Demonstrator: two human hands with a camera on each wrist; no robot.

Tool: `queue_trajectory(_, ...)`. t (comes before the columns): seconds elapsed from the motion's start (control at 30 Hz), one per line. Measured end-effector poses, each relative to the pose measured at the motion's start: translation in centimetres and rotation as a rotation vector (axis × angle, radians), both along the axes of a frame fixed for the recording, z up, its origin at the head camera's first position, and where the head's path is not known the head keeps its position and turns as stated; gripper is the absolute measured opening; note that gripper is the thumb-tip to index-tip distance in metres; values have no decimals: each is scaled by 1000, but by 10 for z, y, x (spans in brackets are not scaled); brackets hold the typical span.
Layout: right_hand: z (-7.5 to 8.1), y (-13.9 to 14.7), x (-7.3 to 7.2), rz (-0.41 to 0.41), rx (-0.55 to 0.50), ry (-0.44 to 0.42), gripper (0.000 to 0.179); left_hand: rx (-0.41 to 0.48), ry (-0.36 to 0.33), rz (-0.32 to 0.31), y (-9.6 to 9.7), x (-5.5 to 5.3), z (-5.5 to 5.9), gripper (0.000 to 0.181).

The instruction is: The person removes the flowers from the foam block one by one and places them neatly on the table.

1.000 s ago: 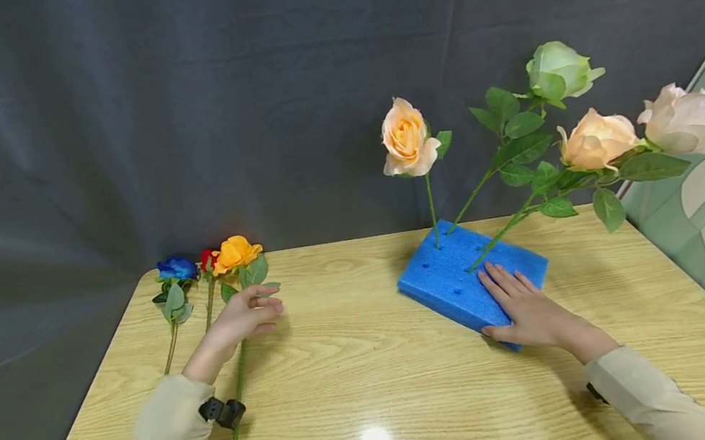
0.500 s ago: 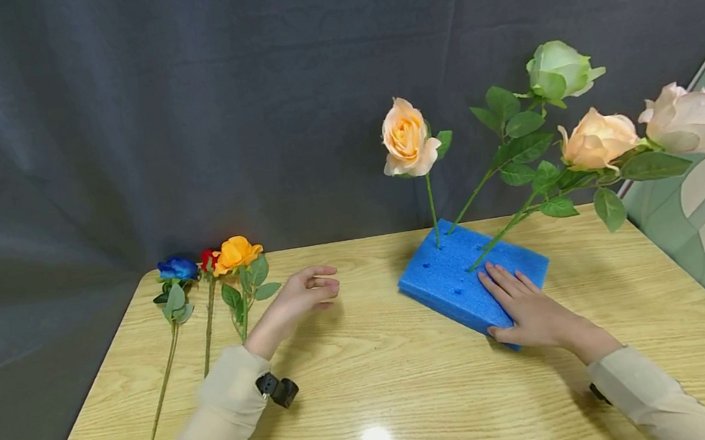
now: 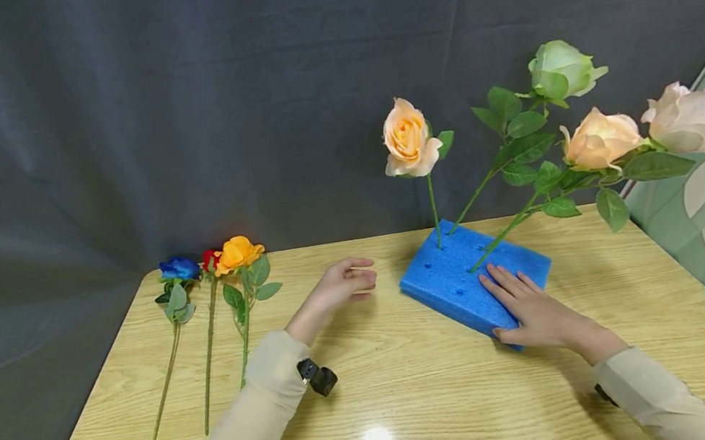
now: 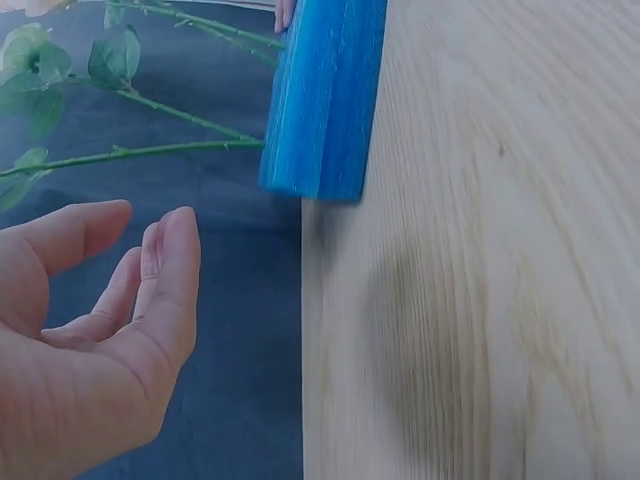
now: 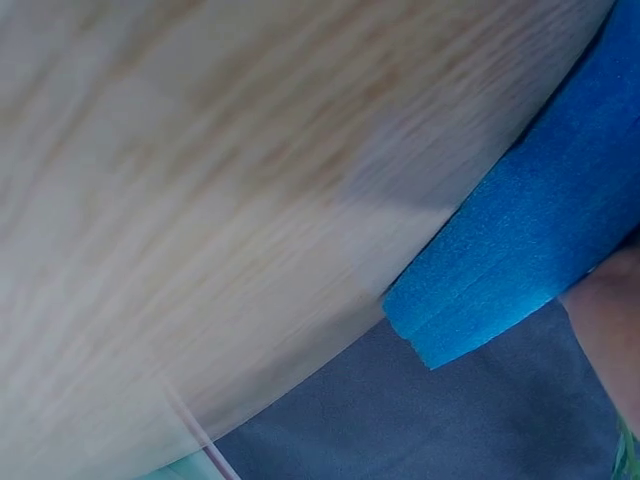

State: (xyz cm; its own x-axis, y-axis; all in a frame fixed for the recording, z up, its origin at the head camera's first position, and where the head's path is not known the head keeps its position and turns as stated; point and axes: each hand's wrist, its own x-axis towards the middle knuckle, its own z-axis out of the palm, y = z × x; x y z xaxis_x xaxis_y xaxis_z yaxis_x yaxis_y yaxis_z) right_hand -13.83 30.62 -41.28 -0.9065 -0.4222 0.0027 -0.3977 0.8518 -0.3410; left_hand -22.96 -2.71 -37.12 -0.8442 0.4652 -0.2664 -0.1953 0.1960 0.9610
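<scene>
Insertion work was partly complete. The blue foam block (image 3: 473, 300) lay on the table (image 3: 408, 366), ahead of me and to my right. Above it stood a peach rose (image 3: 408, 139), upright, and a green rose (image 3: 560, 71), a second peach rose (image 3: 602, 138) and a pale pink rose (image 3: 696, 117), all leaning right. Overlap prevented me from tracing each right-leaning stem to its own hole. Two holes in the near left part of the top face showed no stem.

Three items awaited insertion, in my judgement: the blue flower (image 3: 179, 269), red flower (image 3: 209, 257) and orange flower (image 3: 239, 253), flat on the table at left.

My left hand (image 3: 340, 284) held nothing; its thumb and loosely bent fingers were apart, in the air left of the block. My right hand (image 3: 536, 315) rested on the block, fingers extended.
</scene>
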Motion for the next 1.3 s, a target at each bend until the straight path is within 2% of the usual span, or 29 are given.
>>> queue_trajectory(0.13, -1, 1, 0, 20, -2, 25, 83, 48, -6, 9, 11, 0, -2, 44)
queue_trajectory(0.4, -6, 8, 1, 139, -4, 222, 76, 115, 19, 31, 31, 1, -6, 41)
queue_trajectory(0.53, -6, 12, 2, 156, -16, 220, 76, 148, 28, 28, 39, 0, -8, 43)
queue_trajectory(0.9, -5, 25, 1, 175, -59, 182, 81, 174, 77, 92, 61, 3, -9, 44)
queue_trajectory(1.1, -7, 33, 0, 197, -64, 218, 83, 187, 159, 111, 71, 2, -11, 45)
queue_trajectory(1.3, -10, 40, -1, 207, -60, 273, 88, 190, 232, 88, 77, 3, -12, 45)
